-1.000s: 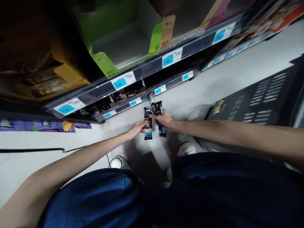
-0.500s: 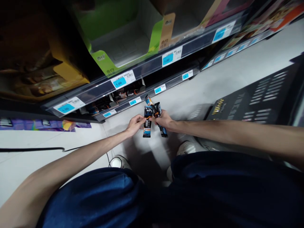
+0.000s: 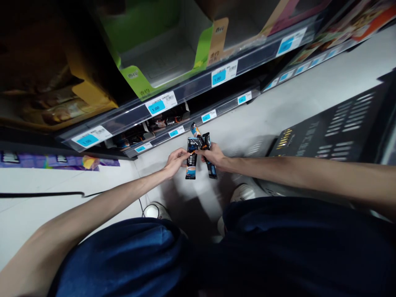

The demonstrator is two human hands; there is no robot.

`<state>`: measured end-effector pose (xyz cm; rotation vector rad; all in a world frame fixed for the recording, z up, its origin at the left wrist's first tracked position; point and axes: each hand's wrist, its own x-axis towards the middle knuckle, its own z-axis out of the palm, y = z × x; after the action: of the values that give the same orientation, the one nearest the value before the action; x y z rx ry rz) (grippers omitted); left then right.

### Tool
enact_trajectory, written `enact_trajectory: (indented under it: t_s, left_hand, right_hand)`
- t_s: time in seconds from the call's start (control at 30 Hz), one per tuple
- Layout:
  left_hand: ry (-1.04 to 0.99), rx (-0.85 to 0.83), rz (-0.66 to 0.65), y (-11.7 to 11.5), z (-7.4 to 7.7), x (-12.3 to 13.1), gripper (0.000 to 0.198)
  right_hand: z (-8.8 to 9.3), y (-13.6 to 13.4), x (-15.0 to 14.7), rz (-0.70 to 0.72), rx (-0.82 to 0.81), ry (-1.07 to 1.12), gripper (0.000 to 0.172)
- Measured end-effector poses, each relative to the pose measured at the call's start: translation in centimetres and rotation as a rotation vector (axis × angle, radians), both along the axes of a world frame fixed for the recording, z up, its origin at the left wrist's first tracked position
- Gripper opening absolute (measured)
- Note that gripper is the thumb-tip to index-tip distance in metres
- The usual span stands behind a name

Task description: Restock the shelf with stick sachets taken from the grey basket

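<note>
My left hand [image 3: 177, 161] pinches the side of a narrow black snack packet [image 3: 191, 169] with an orange and blue picture near its lower end. My right hand [image 3: 214, 156] is closed around other dark packets [image 3: 212, 171] of the same slim shape, crossed at angles; one has a light orange and blue end [image 3: 195, 130] that points up toward the shelf. The right fingertips touch the left packet too. Both hands meet above the floor in front of the bottom shelf. How many packets the right hand holds is partly hidden.
Just beyond the hands runs the bottom shelf edge [image 3: 161, 139] with price tags; dark packets lie in a box [image 3: 170, 116] on it. Above are a green display box [image 3: 137, 82] and a yellow box [image 3: 93, 97]. A dark crate [image 3: 312, 136] stands at right. My shoes are below.
Both hands stay almost in place. The packet in my left hand and those in my right hand have shifted only slightly.
</note>
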<state>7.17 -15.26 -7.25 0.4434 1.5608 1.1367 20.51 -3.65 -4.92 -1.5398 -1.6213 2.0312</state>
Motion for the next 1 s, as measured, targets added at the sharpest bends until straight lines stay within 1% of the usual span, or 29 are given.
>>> enact_trajectory:
  t_s: [0.23, 0.53, 0.67, 0.77, 1.0]
  left_hand:
    - [0.008, -0.022, -0.011, -0.2, -0.2, 0.0, 0.03]
    - [0.032, -0.015, -0.022, -0.2, -0.6, 0.2, 0.036]
    - [0.026, -0.013, -0.046, -0.4, -0.7, 0.2, 0.037]
    - [0.009, -0.005, -0.051, -0.5, -0.6, 0.2, 0.039]
    - [0.019, 0.031, -0.051, -0.3, -0.3, 0.0, 0.041]
  right_hand:
    - [0.7, 0.0, 0.0, 0.039, 0.023, 0.005, 0.016]
    - [-0.4, 0.2, 0.1, 0.065, 0.073, -0.005, 0.019]
    - [-0.4, 0.2, 0.1, 0.07, 0.078, -0.015, 0.02]
    - [-0.4, 0.2, 0.0, 0.063, 0.076, -0.004, 0.021]
    - [-0.1, 0.0, 0.1, 0.082, 0.062, 0.012, 0.016]
